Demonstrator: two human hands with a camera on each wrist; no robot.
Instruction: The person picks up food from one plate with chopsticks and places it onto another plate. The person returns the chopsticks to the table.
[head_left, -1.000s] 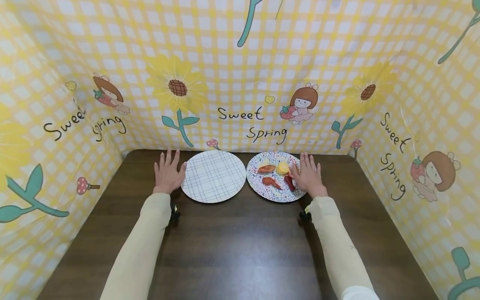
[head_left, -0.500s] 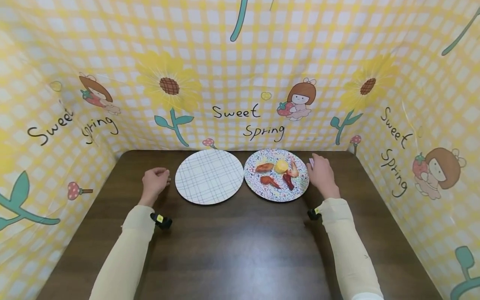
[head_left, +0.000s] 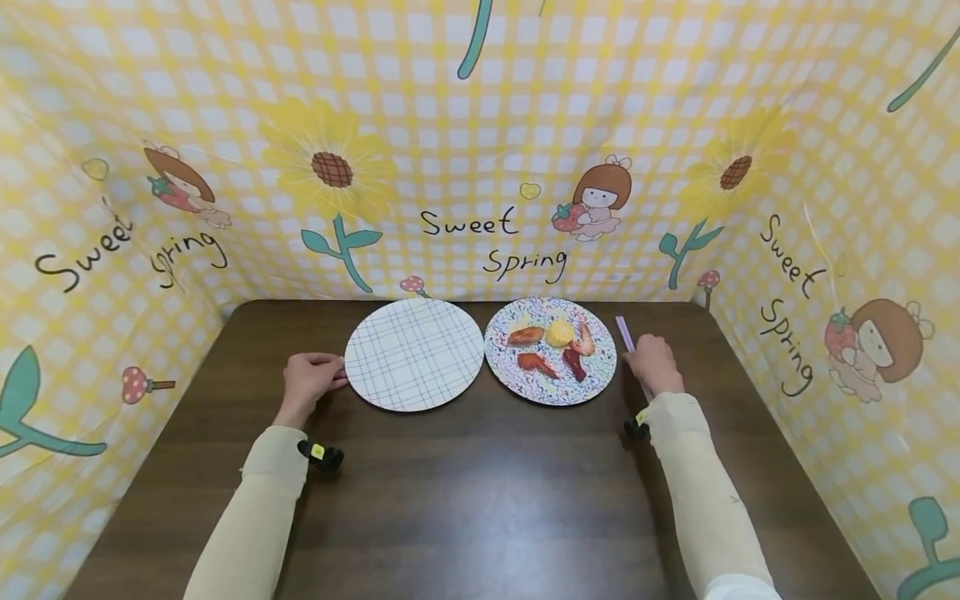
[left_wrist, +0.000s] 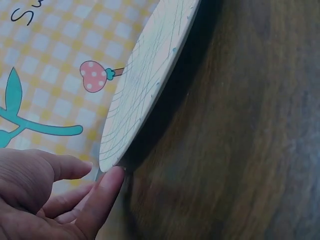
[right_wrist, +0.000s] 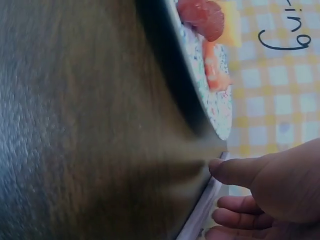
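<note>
At the left rim of the plaid-lined white plate (head_left: 412, 358), my left hand (head_left: 307, 382) pinches the edge between thumb and fingertips, as the left wrist view also shows. Beyond the other plate, my right hand (head_left: 655, 367) holds a pair of pale purple chopsticks (head_left: 624, 332), thumb on one side and fingers on the other. They slant alongside the speckled plate (head_left: 517, 379), and their near ends are partly covered by the hand. On that plate lie a yellow round food piece (head_left: 559, 333), a shrimp (head_left: 583, 337), a dark red drumstick (head_left: 573, 364) and brownish-red meat pieces (head_left: 526, 336).
The two plates stand side by side near the back edge of the dark wooden table (head_left: 465, 500). A yellow checked cloth (head_left: 450, 125) with printed flowers rises behind the table and along both sides.
Both hands were spread flat at the plates' outer sides. The left drew back, then came to the plaid plate's rim. The right moved outward and toward the body, uncovering the chopsticks it now holds.
</note>
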